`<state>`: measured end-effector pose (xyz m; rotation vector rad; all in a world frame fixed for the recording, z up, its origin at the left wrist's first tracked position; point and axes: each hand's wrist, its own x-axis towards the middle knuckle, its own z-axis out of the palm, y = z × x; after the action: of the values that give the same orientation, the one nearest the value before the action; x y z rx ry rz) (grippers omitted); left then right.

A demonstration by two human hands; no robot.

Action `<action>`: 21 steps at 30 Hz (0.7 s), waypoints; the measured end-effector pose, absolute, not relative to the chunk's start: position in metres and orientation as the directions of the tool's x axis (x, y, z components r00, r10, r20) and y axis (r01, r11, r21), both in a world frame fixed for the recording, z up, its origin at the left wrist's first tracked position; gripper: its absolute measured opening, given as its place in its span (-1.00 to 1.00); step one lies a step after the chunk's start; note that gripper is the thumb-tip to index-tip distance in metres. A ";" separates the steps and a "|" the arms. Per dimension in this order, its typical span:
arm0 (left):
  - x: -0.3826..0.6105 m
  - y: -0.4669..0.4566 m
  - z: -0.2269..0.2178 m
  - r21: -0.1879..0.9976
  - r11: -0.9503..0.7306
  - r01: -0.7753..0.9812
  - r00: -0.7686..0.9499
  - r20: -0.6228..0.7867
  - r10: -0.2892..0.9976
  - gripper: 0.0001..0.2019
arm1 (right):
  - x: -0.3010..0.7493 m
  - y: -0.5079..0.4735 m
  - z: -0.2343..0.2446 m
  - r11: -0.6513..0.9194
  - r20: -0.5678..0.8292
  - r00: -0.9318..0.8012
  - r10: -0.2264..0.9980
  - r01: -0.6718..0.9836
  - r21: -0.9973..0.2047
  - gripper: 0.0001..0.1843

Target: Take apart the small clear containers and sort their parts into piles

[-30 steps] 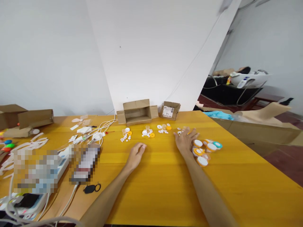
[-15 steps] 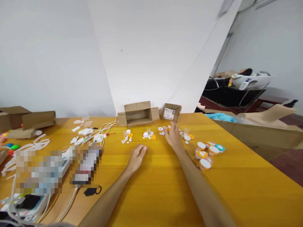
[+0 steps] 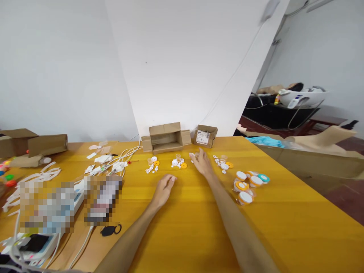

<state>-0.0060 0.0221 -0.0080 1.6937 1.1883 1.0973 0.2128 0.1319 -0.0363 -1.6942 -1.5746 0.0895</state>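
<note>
My right hand (image 3: 202, 163) reaches over the small white and orange parts (image 3: 179, 163) near the back of the yellow table (image 3: 184, 227). Its fingers curl toward a tiny piece there; I cannot make out whether they hold it. My left hand (image 3: 164, 189) rests on the table top with loosely bent fingers and nothing in it. To the right lies a cluster of round orange, white and teal lids (image 3: 249, 183). More small parts (image 3: 222, 163) sit between that cluster and my right hand.
An open cardboard box (image 3: 165, 137) and a smaller labelled box (image 3: 205, 135) stand at the back wall. White cables (image 3: 119, 159), packets and a black key tag (image 3: 110, 229) lie at the left. More boxes (image 3: 34, 144) sit far left. The table's right edge drops off.
My right hand has left the round lids and swung left and back to the small parts in front of the boxes. The left hand has stayed put.
</note>
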 end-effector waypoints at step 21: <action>-0.007 0.022 -0.007 0.909 -0.310 0.280 0.203 0.259 0.944 -0.63 | 0.355 0.026 0.040 -0.215 -0.062 0.206 0.977 0.937 -0.275 -0.45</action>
<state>-0.0066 0.0215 -0.0068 1.7351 1.1537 1.1292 0.3555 0.0265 0.0402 -2.2948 -1.8456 0.3315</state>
